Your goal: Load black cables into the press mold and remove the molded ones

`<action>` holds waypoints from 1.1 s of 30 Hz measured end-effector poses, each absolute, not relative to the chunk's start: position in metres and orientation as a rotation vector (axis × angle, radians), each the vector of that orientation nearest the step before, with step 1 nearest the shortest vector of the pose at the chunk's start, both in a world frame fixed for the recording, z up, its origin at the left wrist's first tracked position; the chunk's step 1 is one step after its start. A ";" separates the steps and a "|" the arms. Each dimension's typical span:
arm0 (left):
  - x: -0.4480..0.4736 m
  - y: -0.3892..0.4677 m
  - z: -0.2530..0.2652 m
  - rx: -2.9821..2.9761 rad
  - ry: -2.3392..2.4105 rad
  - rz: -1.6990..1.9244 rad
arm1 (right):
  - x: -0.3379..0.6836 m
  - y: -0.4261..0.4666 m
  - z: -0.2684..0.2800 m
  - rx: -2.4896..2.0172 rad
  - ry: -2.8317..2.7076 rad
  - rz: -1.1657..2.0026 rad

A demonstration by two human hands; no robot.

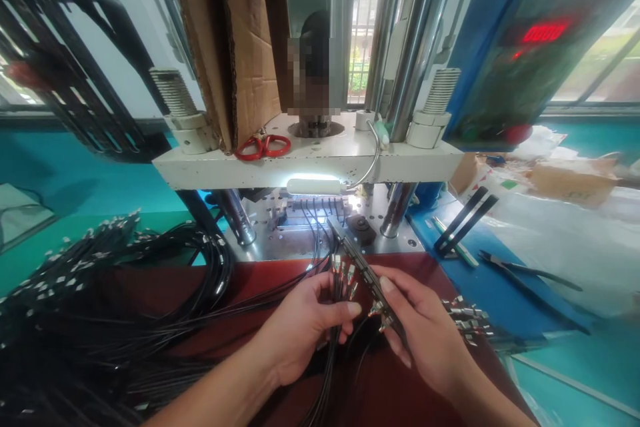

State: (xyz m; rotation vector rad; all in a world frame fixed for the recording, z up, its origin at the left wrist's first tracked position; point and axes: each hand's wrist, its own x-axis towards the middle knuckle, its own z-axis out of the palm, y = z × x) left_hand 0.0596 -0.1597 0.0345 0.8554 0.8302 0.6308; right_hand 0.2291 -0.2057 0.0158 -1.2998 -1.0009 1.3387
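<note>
My left hand (305, 327) is closed around a small bunch of black cables (327, 367), their metal connector ends (344, 272) sticking up above the thumb. In my right hand (425, 323) is a long dark metal strip (363, 263), tilted up to the left, with a few small metal connectors (381, 313) at its lower part. The strip and the bunch are close together. Behind them, under a lit lamp (314, 185), several thin cables run into a metal fixture (300, 213) on the press bed (265, 240).
Piles of black cables (100, 307) cover the left side. Red-handled scissors (263, 145) lie on the white press plate (225, 170). Pliers (525, 267) rest on the blue surface at right, near more connector ends (470, 320). A control box (520, 60) with red displays stands at upper right.
</note>
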 end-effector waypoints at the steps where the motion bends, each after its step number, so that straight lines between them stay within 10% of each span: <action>1: 0.061 -0.160 0.035 0.879 0.817 0.633 | 0.229 -0.205 0.017 -1.300 -1.010 1.330; 33: 0.059 -0.165 0.023 0.924 0.793 0.633 | 0.228 -0.203 0.027 -1.295 -1.027 1.380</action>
